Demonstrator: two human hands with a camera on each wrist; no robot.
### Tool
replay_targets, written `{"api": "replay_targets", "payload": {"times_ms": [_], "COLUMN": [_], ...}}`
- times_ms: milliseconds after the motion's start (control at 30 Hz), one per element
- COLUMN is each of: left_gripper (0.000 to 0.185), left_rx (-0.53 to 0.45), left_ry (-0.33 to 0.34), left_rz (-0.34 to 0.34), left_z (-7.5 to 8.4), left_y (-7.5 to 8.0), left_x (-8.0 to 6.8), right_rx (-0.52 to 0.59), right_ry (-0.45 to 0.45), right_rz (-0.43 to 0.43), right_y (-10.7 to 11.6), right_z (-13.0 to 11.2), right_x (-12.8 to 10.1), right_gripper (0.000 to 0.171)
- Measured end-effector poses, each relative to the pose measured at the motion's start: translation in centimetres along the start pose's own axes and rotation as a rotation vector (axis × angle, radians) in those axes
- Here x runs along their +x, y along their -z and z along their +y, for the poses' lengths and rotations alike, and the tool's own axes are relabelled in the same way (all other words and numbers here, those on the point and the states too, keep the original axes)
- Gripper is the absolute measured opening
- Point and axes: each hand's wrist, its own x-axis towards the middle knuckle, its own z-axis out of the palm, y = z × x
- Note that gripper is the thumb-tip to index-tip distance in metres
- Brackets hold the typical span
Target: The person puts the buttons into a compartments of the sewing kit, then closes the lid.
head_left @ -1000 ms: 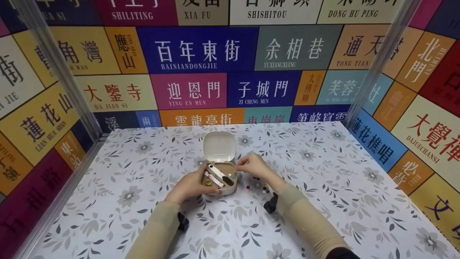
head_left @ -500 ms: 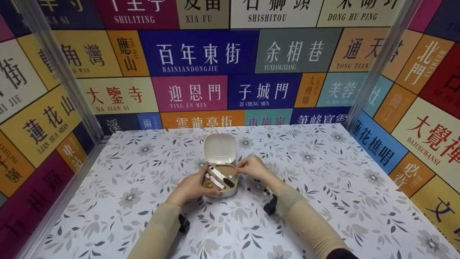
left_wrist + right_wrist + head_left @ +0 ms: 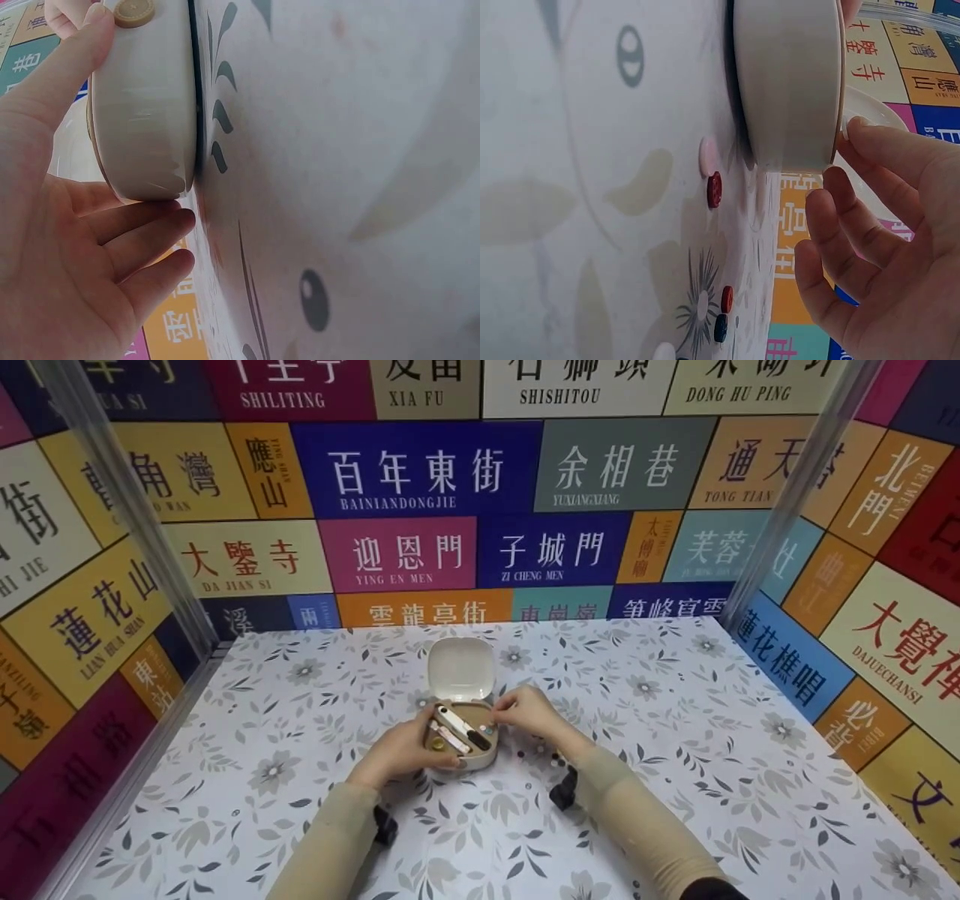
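A cream box with rounded corners stands on the table, its lid raised at the back. My left hand holds the box at its left side, thumb at the front rim beside a tan button-like knob, fingers against the side wall. Inside lie a white pen-like tool with a black end, a slim pinkish-white piece, a gold round piece and several small buttons. My right hand pinches a small white button at the right rim, mostly hidden by thumb and finger.
Loose buttons lie on the table right of the box: a pink one, red ones such as this dark red button, and a dark blue button. A flower-patterned cloth covers the table; sign-printed walls surround it.
The head view has shifted slightly. Both hands stay nearly in place at the box, and the right fingertips remain at its right rim.
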Motion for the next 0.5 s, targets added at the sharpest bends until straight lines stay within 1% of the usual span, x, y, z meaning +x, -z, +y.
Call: {"api": "replay_targets", "payload": {"times_ms": [200, 500], "left_gripper": [0.121, 0.122], "left_rx": [0.015, 0.003], "left_ry": [0.013, 0.020], "left_rz": [-0.005, -0.007], "left_z": [0.00, -0.04], "left_y": [0.06, -0.05], "left_x": [0.06, 0.11], "right_rx": [-0.005, -0.041], "right_ry": [0.008, 0.002], "right_rz": [-0.003, -0.005], "right_y": [-0.15, -0.33], "right_z": [0.11, 0.17], "right_x": [0.08, 0.08], "right_gripper": [0.005, 0.005]}}
